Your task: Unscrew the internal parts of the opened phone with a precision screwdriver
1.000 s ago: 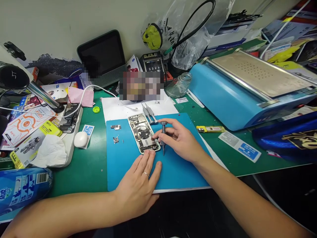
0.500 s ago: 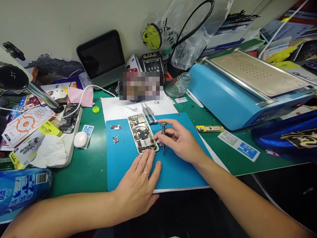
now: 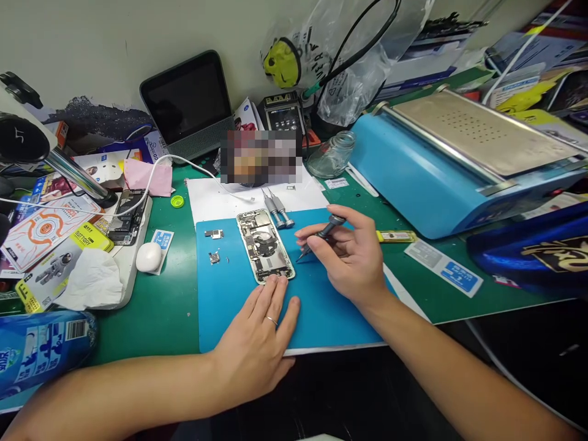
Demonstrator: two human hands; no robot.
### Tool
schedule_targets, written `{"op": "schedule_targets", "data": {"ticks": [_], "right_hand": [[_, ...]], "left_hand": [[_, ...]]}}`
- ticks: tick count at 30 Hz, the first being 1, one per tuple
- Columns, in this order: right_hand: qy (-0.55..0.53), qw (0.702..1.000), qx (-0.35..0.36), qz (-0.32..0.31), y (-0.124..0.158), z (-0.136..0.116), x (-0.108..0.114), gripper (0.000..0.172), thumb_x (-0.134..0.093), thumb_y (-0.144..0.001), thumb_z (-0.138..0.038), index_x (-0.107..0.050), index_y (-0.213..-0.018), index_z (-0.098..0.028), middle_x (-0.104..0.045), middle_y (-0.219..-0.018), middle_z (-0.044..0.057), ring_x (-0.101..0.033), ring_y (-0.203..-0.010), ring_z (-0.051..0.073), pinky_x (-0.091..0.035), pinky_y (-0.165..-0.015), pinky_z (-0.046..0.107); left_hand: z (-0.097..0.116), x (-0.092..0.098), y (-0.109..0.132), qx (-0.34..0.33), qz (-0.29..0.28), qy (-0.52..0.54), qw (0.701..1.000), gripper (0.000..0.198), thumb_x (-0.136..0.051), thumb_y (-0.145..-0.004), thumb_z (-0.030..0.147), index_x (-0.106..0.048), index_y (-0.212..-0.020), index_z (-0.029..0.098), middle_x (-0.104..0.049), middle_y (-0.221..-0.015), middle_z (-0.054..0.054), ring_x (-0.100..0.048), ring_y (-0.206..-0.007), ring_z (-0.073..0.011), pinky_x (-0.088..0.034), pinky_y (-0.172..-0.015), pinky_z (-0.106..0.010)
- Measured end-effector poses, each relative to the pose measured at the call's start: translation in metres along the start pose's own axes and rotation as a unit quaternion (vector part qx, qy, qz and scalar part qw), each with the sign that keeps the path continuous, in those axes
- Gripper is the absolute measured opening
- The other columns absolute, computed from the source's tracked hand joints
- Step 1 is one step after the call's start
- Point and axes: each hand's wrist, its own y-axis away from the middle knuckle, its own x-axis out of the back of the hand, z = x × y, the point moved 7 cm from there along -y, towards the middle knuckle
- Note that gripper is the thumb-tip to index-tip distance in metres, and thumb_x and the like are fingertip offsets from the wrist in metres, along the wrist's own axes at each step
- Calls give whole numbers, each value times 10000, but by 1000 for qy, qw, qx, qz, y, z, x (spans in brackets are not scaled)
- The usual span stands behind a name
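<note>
An opened phone (image 3: 264, 244) with bare circuitry lies on a blue work mat (image 3: 321, 312). My left hand (image 3: 260, 343) rests flat on the mat, fingers stretched, fingertips touching the phone's near end. My right hand (image 3: 353, 257) pinches a small grey screwdriver (image 3: 321, 236), tilted, its tip pointing down-left toward the phone's right edge, a little apart from it. Two more screwdrivers (image 3: 277, 210) lie at the mat's far edge. Small removed parts (image 3: 214, 234) sit left of the phone.
A blue flat-bed machine (image 3: 441, 165) fills the right. A glass jar (image 3: 333, 156), a dark speaker screen (image 3: 190, 107) and a meter stand at the back. On the left lie another opened phone (image 3: 128, 217), a white earbud case (image 3: 149, 257), papers and a tissue.
My right hand has lifted the screwdriver from standing upright on the mat beside the phone and tilted it, moving slightly right and away. My left hand has not moved.
</note>
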Motion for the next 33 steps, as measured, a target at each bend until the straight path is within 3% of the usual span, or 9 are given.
{"op": "schedule_targets", "data": {"ticks": [5, 12, 21, 33], "right_hand": [[21, 998, 53, 12, 0, -5, 1, 388, -622, -978, -353, -420, -1308, -327, -743, -1023, 34, -735, -913, 204, -613, -777, 368], [35, 998, 43, 7, -1, -5, -1, 378, -621, -974, -357, -427, -1295, -306, -734, -1030, 44, -739, -932, 200, -621, -774, 355], [71, 994, 85, 7, 0, -9, -1, 368, -595, -990, -319, -418, -1313, -317, -727, -1059, 56, -736, -954, 204, -630, -787, 368], [149, 977, 150, -17, 1, -12, -3, 515, -623, -970, -236, -427, -1432, -350, -720, -1145, 38, -727, -1004, 199, -649, -825, 367]], "left_hand": [[0, 0, 0, 2, -5, 2, 1000, 875, -597, -952, 538, -275, -1557, -7, -147, -1640, -343, -159, -1549, -460, -136, -1244, -531], [1, 0, -1, -1, -6, 4, 1000, 879, -599, -952, 537, -274, -1559, -9, -143, -1639, -345, -162, -1546, -464, -148, -1243, -536], [0, 0, 0, -1, -2, 5, 1000, 883, -606, -950, 530, -271, -1561, -12, -141, -1642, -343, -146, -1549, -464, -164, -1240, -541], [0, 0, -2, 0, 1, -28, 1000, 874, -598, -949, 532, -280, -1559, -8, -180, -1636, -337, -197, -1544, -451, -156, -1238, -535]]}}
